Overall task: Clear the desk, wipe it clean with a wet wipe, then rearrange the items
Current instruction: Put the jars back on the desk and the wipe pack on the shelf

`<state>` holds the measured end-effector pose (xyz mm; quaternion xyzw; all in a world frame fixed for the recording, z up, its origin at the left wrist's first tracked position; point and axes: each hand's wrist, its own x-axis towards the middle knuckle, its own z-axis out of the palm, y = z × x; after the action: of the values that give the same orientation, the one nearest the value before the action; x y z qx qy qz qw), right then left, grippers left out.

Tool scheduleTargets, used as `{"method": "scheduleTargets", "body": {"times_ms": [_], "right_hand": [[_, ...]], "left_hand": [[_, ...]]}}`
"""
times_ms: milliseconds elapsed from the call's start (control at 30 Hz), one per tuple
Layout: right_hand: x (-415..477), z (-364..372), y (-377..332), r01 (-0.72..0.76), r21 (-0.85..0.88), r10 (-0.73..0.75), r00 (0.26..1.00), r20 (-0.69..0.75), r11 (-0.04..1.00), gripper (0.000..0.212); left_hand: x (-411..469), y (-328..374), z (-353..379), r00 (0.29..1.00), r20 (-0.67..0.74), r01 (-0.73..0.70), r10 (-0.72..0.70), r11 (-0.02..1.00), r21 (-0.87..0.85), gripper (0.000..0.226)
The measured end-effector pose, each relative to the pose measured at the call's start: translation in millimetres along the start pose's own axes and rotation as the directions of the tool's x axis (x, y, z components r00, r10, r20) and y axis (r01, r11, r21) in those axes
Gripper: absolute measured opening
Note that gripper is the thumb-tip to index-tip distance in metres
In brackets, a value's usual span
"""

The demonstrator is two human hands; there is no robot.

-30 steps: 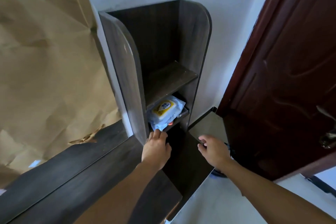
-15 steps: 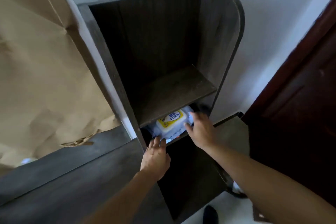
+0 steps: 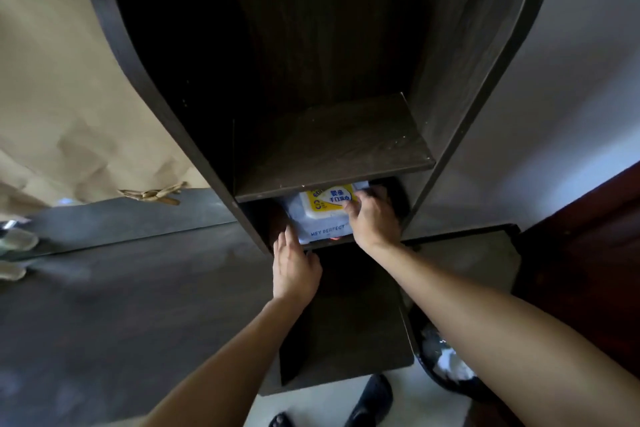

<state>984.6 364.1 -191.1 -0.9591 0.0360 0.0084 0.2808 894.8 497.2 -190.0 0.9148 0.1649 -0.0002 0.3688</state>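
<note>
White wipes pack [image 3: 320, 224] gripped by right hand [image 3: 374, 222]; left hand [image 3: 296, 270] flat

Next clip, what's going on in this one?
A person is reaching into the lower compartment of a shelf unit beside the desk. Their right hand grips the wet wipe pack, fingers curled over its lid, while the left hand rests with straight fingers at the pack's front left corner. The pack is not yet out.

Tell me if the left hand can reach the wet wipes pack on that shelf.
Probably yes: the left hand sits at the open front of the shelf unit, beside the wet wipes pack; the right hand covers its right side.
</note>
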Motion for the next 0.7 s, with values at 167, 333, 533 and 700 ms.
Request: {"method": "scheduleTargets", "body": {"times_ms": [167,333,533,700], "right_hand": [[-6.4,-11.8,5.2,0.047,0.085,-0.043,0.998,-0.056,0.995,0.032],[-28.7,-22.9,6.8,0.161,0.136,-0.120,0.956,-0.268,0.978,0.032],[-77.2,-25.5,-16.8,0.258,0.204,-0.179,0.924,-0.338,0.944,0.035],[-130.9,9.3,-38.2,0.267,0.216,-0.217,0.949,-0.229,0.939,0.034]], "left_hand": [[0.7,5.5,-8.0,0.998,-0.061,0.004,-0.013,0.991,-0.136,0.048],[-22.4,4.1,-29.1,0.994,-0.105,-0.016,-0.007,0.977,-0.212,0.022],[-65.6,-26.8,-53.5,0.968,0.040,0.224,-0.246,0.791,-0.569,0.028],[-95.6,-83.2,-80.4,0.875,0.233,0.465,-0.425,0.601,-0.650,0.073]]}}
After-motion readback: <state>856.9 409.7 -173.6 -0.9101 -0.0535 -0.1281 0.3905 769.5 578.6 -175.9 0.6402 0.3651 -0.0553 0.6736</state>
